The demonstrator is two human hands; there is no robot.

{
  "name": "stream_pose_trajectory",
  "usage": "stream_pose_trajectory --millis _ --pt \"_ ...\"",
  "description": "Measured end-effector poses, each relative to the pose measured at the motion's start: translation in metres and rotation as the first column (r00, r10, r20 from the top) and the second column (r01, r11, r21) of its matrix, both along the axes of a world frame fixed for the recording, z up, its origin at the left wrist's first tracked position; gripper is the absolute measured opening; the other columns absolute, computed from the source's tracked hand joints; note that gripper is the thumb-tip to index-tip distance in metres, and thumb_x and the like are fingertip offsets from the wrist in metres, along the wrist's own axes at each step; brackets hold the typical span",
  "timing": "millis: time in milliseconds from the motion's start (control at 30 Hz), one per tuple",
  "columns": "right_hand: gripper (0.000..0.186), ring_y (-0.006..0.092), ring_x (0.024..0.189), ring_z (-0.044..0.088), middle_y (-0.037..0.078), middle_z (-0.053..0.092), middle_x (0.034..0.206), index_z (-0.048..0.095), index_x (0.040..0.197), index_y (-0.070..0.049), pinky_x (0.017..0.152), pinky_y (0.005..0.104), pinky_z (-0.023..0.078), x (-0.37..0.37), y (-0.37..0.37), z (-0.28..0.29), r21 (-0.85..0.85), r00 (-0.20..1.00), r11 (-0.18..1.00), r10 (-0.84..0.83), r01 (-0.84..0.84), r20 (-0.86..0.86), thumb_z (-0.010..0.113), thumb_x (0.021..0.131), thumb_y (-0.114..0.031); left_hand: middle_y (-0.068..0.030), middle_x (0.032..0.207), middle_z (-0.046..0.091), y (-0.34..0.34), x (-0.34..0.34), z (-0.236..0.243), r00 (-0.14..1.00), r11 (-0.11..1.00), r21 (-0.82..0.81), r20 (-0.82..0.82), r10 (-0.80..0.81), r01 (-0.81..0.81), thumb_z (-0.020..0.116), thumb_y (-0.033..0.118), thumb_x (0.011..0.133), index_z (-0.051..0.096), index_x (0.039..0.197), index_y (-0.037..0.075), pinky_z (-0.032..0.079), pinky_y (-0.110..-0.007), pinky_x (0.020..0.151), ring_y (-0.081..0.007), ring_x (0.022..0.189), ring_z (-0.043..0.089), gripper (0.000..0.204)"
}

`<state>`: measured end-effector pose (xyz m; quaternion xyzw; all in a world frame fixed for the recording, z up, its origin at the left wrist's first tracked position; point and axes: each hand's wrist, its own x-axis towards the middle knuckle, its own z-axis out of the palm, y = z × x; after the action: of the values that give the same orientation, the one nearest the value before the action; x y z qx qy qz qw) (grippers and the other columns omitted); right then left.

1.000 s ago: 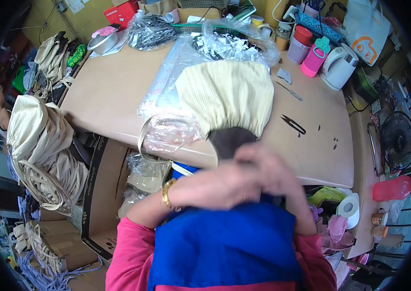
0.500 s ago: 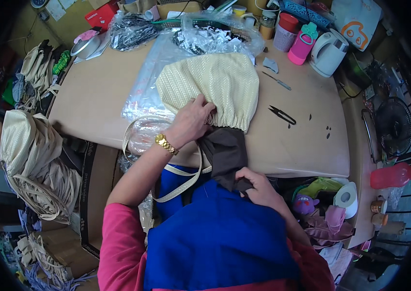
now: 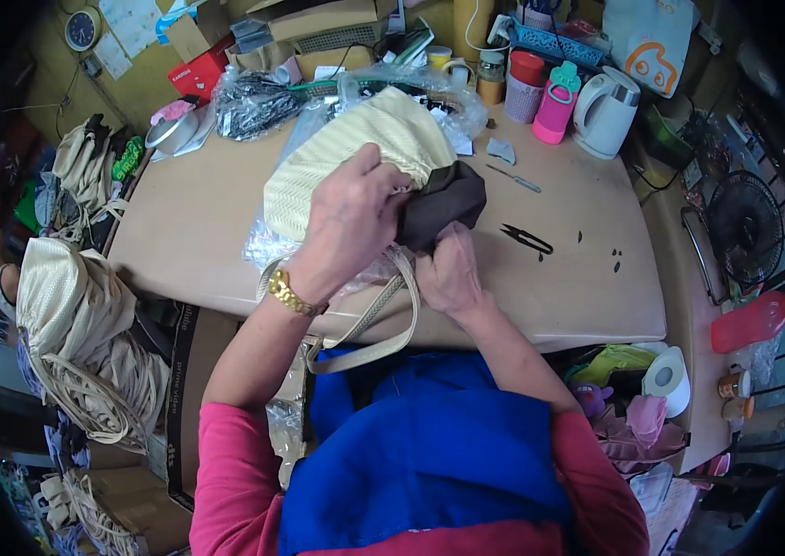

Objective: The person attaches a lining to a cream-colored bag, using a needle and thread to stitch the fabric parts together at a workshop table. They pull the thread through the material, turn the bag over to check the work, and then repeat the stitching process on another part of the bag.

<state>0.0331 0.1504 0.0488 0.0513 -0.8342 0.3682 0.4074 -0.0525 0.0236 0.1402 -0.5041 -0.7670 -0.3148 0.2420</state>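
A cream bag [image 3: 318, 171] with a herringbone weave lies tilted over the table, its gathered mouth towards the right. Dark brown lining [image 3: 445, 204] bulges out of that mouth. My left hand [image 3: 355, 208], with a gold watch at the wrist, is closed at the edge of the bag's opening; its fingertips are partly hidden. Below the lining, my right hand [image 3: 451, 271] grips the dark cloth from underneath, thumb upward. The bag's cream strap [image 3: 378, 350] loops down over the table's front edge beside my left wrist.
Black thread snips [image 3: 527, 239] and a thin metal tool [image 3: 514, 178] lie on the tan table [image 3: 587, 296] to the right. A pink bottle [image 3: 556, 104] and white kettle [image 3: 607, 111] stand at the back. More cream bags [image 3: 73, 296] are piled on the left.
My right hand has risen from my lap to the bag's mouth, pushing the dark lining up into a bunch. The bag has turned and shifted left, and my left hand is more tightly closed.
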Motion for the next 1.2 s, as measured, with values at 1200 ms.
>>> stream_pose_trajectory --millis 1200 --pt "0.027 0.0386 0.093 0.063 0.022 0.064 0.106 0.061 0.108 -0.002 0.083 0.0473 0.050 -0.019 0.016 0.020 0.316 0.854 0.902 0.101 -0.296 0.511 0.057 0.084 -0.014 -0.0120 0.083 0.050 0.005 0.053 -0.025 0.973 0.973 -0.162 -0.134 -0.189 0.166 0.062 0.006 0.073 0.053 0.084 0.005 0.049 -0.041 0.059 -0.0296 0.069 0.059 0.014"
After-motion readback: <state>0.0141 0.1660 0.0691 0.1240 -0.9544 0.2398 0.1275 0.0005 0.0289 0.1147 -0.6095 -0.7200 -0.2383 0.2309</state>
